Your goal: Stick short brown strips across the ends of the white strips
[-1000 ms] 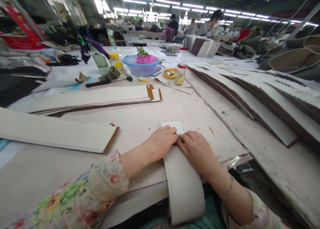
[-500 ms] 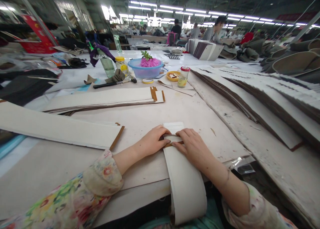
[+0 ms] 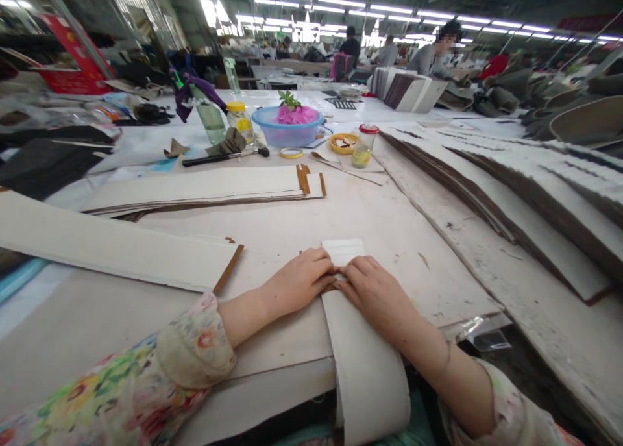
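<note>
A long cream strip (image 3: 363, 361), seemingly backed leather or fabric, runs over the front edge of the worktable and curls down toward my lap. At its tabletop end is a brown band, mostly covered by my fingers. My left hand (image 3: 309, 278) pinches this end from the left, thumb and fingers closed. From the right, my right hand (image 3: 377, 297) is closed on the same end, its fingertips almost meeting the left ones. Just beyond them a white ribbed piece (image 3: 343, 246) lies flat; whether it joins the strip is hidden.
More cream strips with brown ends (image 3: 209, 183) lie stacked ahead, and another strip (image 3: 121, 241) is at left. Behind are a brush (image 3: 214, 159), a blue basin (image 3: 287, 133) and a red-lidded jar (image 3: 363, 148). Large layered panels (image 3: 511, 199) fill the right. A co-worker (image 3: 433, 56) stands farther back.
My hands have drawn together over the strip's end, covering the gap where its brown band showed. The view has shifted slightly.
</note>
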A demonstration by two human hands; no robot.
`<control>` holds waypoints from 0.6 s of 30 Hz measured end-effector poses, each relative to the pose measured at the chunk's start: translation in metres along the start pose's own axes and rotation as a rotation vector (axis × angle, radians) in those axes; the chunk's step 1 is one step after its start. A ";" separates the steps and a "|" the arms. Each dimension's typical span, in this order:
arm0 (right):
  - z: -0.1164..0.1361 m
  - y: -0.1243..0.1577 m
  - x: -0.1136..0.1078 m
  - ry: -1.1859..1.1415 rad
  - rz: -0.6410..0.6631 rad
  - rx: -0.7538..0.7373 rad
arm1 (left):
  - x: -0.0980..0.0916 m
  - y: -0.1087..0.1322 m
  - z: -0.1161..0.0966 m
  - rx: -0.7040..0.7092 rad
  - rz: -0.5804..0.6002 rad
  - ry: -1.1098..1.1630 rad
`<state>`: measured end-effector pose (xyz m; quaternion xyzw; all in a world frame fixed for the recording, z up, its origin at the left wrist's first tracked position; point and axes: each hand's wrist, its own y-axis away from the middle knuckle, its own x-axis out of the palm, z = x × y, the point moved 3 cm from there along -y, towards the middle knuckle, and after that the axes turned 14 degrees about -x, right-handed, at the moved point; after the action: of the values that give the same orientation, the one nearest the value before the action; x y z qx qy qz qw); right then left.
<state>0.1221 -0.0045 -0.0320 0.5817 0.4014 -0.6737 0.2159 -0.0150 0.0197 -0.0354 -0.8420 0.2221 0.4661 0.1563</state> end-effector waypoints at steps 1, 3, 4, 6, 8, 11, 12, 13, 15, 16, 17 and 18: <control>0.001 0.000 -0.001 0.032 -0.002 -0.015 | 0.001 0.001 0.000 0.008 0.000 -0.025; 0.002 0.000 -0.002 0.070 -0.006 -0.020 | 0.002 0.004 0.003 0.030 0.000 -0.054; 0.003 0.001 -0.003 0.073 -0.004 -0.009 | 0.002 0.007 0.005 0.045 -0.001 -0.059; 0.002 0.003 -0.005 0.039 0.000 0.021 | 0.002 0.013 0.009 0.078 -0.007 -0.060; 0.002 0.004 -0.006 -0.028 0.003 0.038 | 0.000 0.020 0.015 0.098 -0.023 -0.068; 0.002 0.005 -0.006 -0.086 0.003 0.031 | -0.001 0.029 0.020 0.084 -0.031 -0.114; 0.002 0.005 -0.006 -0.087 0.007 0.029 | -0.001 0.031 0.021 0.073 -0.029 -0.132; 0.002 0.004 -0.006 -0.083 0.013 0.026 | -0.001 0.032 0.021 0.061 -0.026 -0.148; 0.002 0.004 -0.006 -0.081 0.024 0.018 | -0.001 0.033 0.020 0.042 -0.029 -0.164; 0.002 0.004 -0.005 -0.082 0.021 0.015 | -0.001 0.033 0.020 0.035 -0.031 -0.161; 0.002 0.004 -0.005 -0.085 0.012 0.017 | -0.001 0.033 0.020 0.029 -0.036 -0.148; 0.002 0.004 -0.005 -0.088 -0.004 0.019 | -0.001 0.031 0.020 0.024 -0.046 -0.123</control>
<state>0.1252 -0.0100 -0.0285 0.5529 0.3862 -0.7028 0.2263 -0.0460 0.0028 -0.0464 -0.8149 0.1983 0.5104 0.1903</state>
